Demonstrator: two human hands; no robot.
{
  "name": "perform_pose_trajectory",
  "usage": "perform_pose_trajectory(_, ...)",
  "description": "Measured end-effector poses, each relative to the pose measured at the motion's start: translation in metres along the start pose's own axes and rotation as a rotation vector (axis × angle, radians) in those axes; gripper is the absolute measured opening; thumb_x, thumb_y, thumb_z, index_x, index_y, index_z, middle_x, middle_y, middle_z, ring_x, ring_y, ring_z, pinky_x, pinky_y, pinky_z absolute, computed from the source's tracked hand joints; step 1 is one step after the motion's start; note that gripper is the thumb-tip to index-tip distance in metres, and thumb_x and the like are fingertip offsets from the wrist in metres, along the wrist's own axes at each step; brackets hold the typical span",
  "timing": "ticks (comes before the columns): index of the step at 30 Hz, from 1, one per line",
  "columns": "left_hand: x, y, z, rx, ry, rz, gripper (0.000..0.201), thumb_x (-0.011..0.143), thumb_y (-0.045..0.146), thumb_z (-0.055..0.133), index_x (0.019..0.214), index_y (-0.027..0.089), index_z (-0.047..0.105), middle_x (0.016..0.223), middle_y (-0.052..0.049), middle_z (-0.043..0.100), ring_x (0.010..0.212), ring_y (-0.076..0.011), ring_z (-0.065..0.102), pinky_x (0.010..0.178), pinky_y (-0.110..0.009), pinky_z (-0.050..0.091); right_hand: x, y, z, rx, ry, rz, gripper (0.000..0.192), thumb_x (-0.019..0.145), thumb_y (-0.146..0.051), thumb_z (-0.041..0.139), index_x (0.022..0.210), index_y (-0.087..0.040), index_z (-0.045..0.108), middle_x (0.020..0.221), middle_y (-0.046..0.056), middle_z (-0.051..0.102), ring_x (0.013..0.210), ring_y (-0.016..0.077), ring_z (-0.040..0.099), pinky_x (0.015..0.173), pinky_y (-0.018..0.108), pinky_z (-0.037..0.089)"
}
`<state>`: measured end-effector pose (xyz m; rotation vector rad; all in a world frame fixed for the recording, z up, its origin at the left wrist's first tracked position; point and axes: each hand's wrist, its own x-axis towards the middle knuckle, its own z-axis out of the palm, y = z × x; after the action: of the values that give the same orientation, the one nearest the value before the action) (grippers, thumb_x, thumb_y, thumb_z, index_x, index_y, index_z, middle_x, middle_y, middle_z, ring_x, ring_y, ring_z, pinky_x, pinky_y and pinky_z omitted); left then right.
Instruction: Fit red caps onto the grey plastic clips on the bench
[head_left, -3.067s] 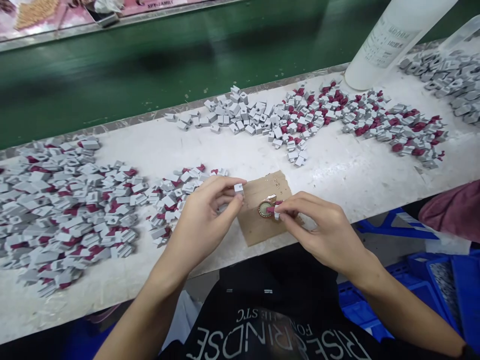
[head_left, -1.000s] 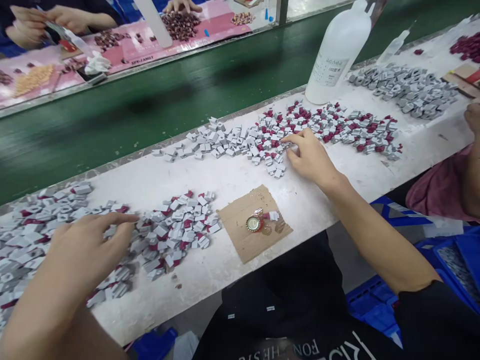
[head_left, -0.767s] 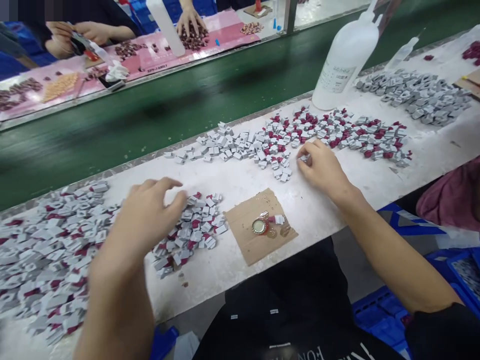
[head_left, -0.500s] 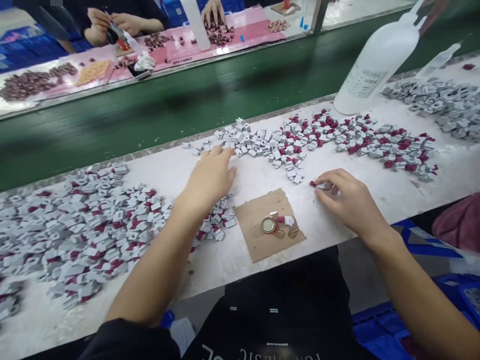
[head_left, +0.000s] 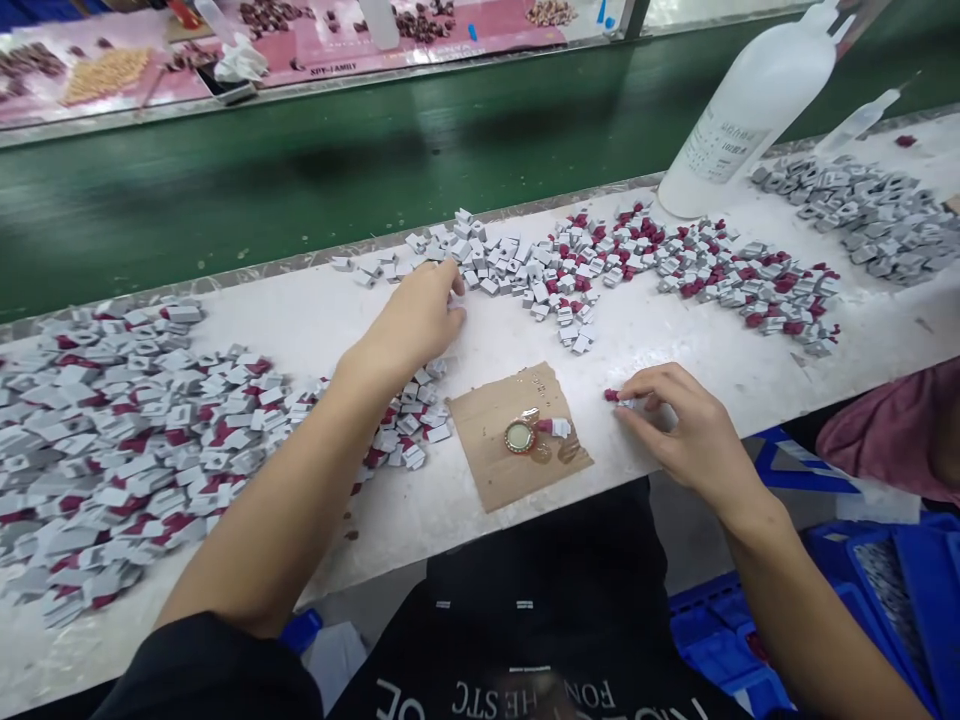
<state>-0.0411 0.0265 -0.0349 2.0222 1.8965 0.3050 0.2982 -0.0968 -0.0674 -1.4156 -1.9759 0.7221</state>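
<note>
My left hand (head_left: pixel 424 312) is at the near edge of a pile of small grey plastic pieces (head_left: pixel 517 262). Its fingers are bent over the pieces, the thumb stands apart from them, and nothing shows between. My right hand (head_left: pixel 679 420) pinches a small maroon-and-grey piece (head_left: pixel 615 397) just above the white table, maroon end pointing left. Between my hands lies a square of brown cardboard (head_left: pixel 495 485). On it rest a round cap (head_left: pixel 519 436) with clear liquid around it and another maroon-and-grey piece (head_left: pixel 556 428) beside the cap.
A large heap of grey and maroon pieces (head_left: pixel 150 430) covers the left of the table. A white squeeze bottle (head_left: pixel 739 130) leans at the back right, near a smaller bottle (head_left: pixel 859 122) and more grey pieces (head_left: pixel 874 215). Beyond runs a green strip (head_left: pixel 300 190).
My view has tilted down and the people's hands across the strip have left it. The fingers of my left hand have bent inward at the pile. My right hand keeps its piece.
</note>
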Motion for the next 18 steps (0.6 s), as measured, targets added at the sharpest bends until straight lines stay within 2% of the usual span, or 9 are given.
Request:
perform_pose_trajectory(3, 0.001, -0.007, -0.006, -0.009, -0.098, -0.02, 0.016, 0.086, 0.021, 0.075, 0.101, 0.023, 0.076, 0.108, -0.013, 0.081, 0.098, -0.0342, 0.076, 0.09, -0.044, 0.059, -0.003, 0.0, -0.002, 0.042, -0.009, -0.012, 0.013, 0.111, -0.025, 0.069, 0.117, -0.029, 0.08, 0.123, 0.01, 0.081, 0.115, 0.0314, 0.078, 0.098, 0.049, 0.064)
perform_pose_trajectory(6, 0.0, -0.016, -0.01, 0.004, -0.161, -0.032, 0.009, 0.077, 0.025, 0.078, 0.085, 0.026, 0.073, 0.094, -0.01, 0.081, 0.091, -0.0347, 0.077, 0.081, -0.041, 0.058, -0.004, 0.002, -0.004, 0.061, -0.007, 0.037, 0.014, 0.112, -0.028, 0.069, 0.121, -0.029, 0.08, 0.117, 0.009, 0.083, 0.107, 0.029, 0.079, 0.094, 0.048, 0.065)
perform_pose_trajectory(9, -0.007, -0.022, -0.01, -0.036, -0.115, -0.047, 0.013, 0.072, 0.029, 0.081, 0.081, 0.028, 0.073, 0.085, -0.009, 0.079, 0.087, -0.0359, 0.077, 0.078, -0.041, 0.058, -0.004, 0.003, -0.004, 0.062, 0.002, 0.1, 0.014, 0.108, -0.032, 0.076, 0.121, -0.028, 0.08, 0.11, 0.008, 0.081, 0.094, 0.0263, 0.077, 0.084, 0.044, 0.065)
perform_pose_trajectory(13, -0.025, -0.017, -0.012, -0.13, -0.022, -0.028, 0.013, 0.076, 0.036, 0.083, 0.084, 0.03, 0.075, 0.081, -0.007, 0.078, 0.079, -0.0327, 0.074, 0.071, -0.04, 0.055, -0.003, 0.0, -0.003, 0.07, -0.023, 0.119, 0.011, 0.105, -0.033, 0.079, 0.115, -0.029, 0.083, 0.108, 0.008, 0.082, 0.093, 0.0268, 0.076, 0.082, 0.044, 0.064)
perform_pose_trajectory(18, -0.055, 0.002, -0.025, -0.313, 0.028, -0.001, 0.016, 0.081, 0.04, 0.091, 0.092, 0.03, 0.083, 0.08, -0.005, 0.077, 0.081, -0.0312, 0.074, 0.083, -0.043, 0.061, -0.005, -0.019, 0.003, 0.195, 0.057, 0.125, 0.009, 0.105, -0.031, 0.078, 0.111, -0.029, 0.085, 0.11, 0.007, 0.084, 0.092, 0.026, 0.075, 0.084, 0.046, 0.065)
